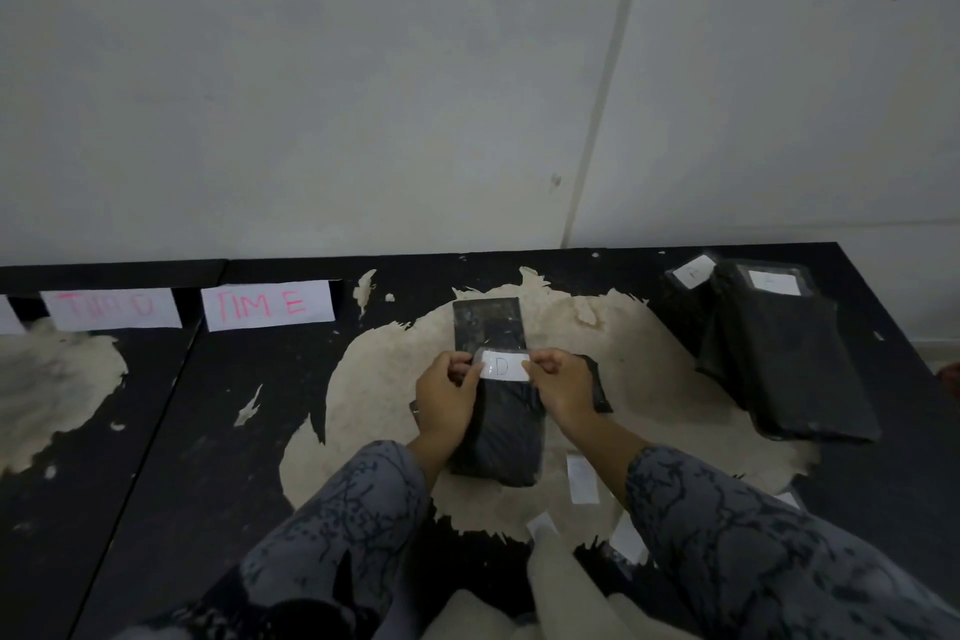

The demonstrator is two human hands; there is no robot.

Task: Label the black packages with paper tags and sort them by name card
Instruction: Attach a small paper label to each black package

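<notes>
A black package (501, 437) lies in front of me on the worn black table (234, 431). A white paper tag marked "D" (503, 366) sits at its far end. My left hand (448, 398) pinches the tag's left edge, and my right hand (562, 387) pinches its right edge. A shiny black flap (487, 325) sticks out beyond the tag. Two name cards with pink writing stand at the back left: one reads "TIM E" (267, 304), the other (111, 308) is too blurred to read.
Two tagged black packages (779, 353) lie stacked at the right, near the table's right edge. Loose paper tags (582, 478) lie near my right forearm. A wall rises behind the table. A seam (156, 426) separates two tabletops at the left.
</notes>
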